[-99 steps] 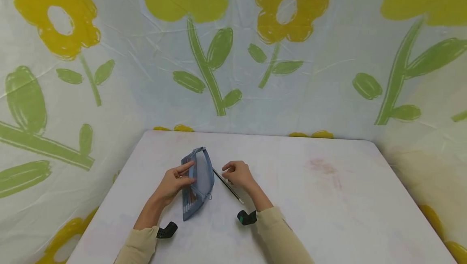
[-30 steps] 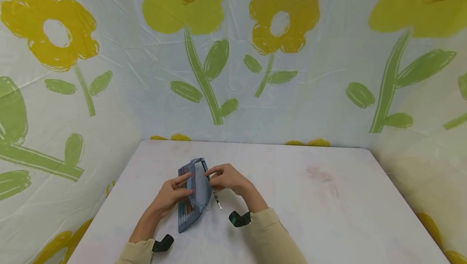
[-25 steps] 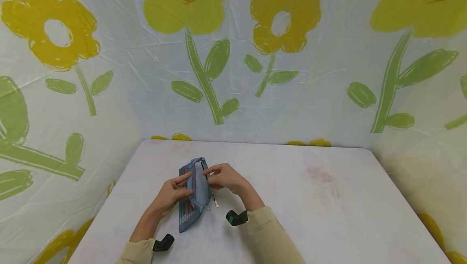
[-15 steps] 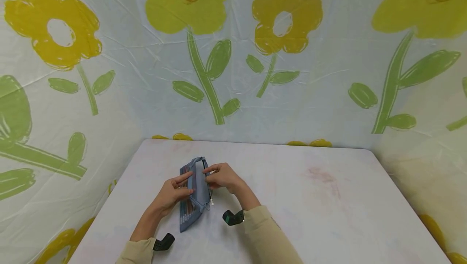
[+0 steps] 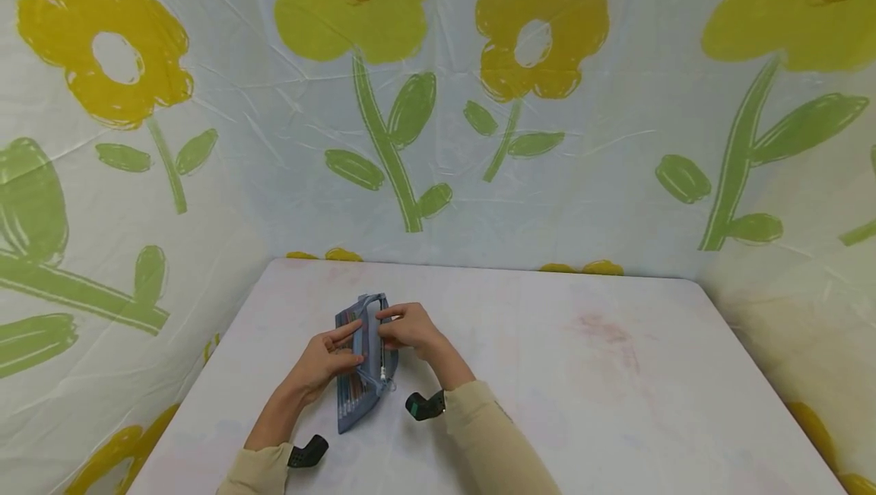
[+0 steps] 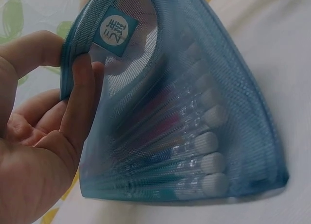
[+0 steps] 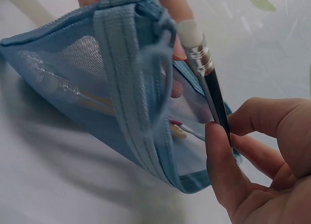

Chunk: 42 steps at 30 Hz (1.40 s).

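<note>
A blue mesh pencil case stands tilted at the left-middle of the table, its zipped top gaping. Through its mesh in the left wrist view show several pencils with white erasers, lying side by side. My left hand pinches one zipper edge between thumb and fingers. On the other side of the opening, my right hand pinches a dark pencil, its white eraser upward in the right wrist view. That pencil lies along the mouth of the case; its far end is hidden by fingers and case.
The white table extends to the right of the case. Flower-printed cloth hangs behind it and at both sides. A small black camera juts from the right wrist, another black camera from the left.
My right hand first takes up the pencil from the table beside the case, then moves left, bringing it over the opening. My left hand keeps its grip on the zipper edge.
</note>
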Each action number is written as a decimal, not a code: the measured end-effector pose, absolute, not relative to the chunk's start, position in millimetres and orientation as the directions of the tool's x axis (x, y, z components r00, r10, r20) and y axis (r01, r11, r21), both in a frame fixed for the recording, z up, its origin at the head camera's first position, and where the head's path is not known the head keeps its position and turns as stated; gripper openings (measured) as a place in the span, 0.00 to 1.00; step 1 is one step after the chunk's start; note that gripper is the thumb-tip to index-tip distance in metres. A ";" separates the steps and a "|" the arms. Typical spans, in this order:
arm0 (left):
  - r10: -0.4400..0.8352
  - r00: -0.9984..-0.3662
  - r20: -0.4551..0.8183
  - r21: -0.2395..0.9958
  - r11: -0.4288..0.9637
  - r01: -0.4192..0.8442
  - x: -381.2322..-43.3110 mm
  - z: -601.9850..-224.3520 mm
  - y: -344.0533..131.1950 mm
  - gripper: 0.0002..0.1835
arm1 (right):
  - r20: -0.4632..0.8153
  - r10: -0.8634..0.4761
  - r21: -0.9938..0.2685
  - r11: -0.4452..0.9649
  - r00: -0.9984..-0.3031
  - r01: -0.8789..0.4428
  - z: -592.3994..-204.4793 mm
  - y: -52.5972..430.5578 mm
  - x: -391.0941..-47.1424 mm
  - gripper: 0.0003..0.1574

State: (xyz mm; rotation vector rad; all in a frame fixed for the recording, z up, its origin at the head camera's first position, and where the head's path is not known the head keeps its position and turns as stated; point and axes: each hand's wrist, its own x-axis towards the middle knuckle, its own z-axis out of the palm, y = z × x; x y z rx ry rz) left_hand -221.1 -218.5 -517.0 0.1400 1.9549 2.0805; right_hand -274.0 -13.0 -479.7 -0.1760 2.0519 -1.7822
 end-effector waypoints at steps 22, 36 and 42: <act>0.287 -0.950 -0.122 0.989 -0.042 -0.140 -216.8 -518.2 -220.4 0.39 | -0.198 -0.401 -0.947 0.313 -0.894 0.070 -489.8 -20.5 -267.8 0.16; 0.264 -0.956 -0.126 0.991 -0.015 -0.135 -219.9 -519.1 -219.5 0.39 | -0.181 -0.352 -0.970 0.218 -0.918 0.108 -487.7 -9.4 -268.9 0.14; 0.265 -0.957 -0.120 0.992 -0.017 -0.129 -220.6 -519.6 -217.9 0.39 | -0.203 -0.362 -0.970 0.199 -0.910 0.137 -490.9 -0.7 -267.4 0.16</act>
